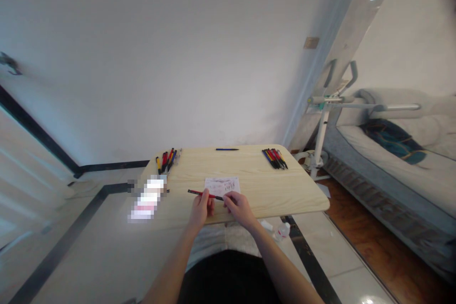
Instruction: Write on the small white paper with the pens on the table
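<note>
A red and black pen [194, 192] lies slantwise across the front of the table, above a sheet of paper's lower edge. My left hand [201, 208] is closed on its middle, thumb on top. At the dark right end of the same pen, my right hand [240, 208] pinches with thumb and forefinger. The paper [223, 183], white with dark and reddish marks, lies just beyond both hands; its near part is partly covered by them.
On the wooden table [249, 171], several pens [166, 161] lie at the back left and several more [275, 158] at the right. One blue pen [227, 149] lies by the back edge. A pixelated bright patch covers the left edge. A plastic bottle [282, 231] stands below the front edge.
</note>
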Tool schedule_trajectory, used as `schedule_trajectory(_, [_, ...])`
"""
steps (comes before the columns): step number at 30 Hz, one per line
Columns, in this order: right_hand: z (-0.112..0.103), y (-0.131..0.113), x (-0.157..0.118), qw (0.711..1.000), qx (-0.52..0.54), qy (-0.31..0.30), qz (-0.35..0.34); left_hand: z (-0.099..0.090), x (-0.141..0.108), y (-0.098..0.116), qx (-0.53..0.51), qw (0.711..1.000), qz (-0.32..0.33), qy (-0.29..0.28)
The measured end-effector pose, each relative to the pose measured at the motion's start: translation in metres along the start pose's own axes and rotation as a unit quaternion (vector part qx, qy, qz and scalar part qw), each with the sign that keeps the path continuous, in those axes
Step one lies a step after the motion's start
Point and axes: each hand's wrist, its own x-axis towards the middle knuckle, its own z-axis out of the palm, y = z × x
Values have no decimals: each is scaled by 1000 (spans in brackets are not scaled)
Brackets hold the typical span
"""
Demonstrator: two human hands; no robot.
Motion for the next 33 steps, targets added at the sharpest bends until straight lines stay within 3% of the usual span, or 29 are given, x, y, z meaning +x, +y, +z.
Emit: schedule_trajectory(33, [1,0,0,1000,18,-5,11,-1,0,-1,-1,1000,5,-7])
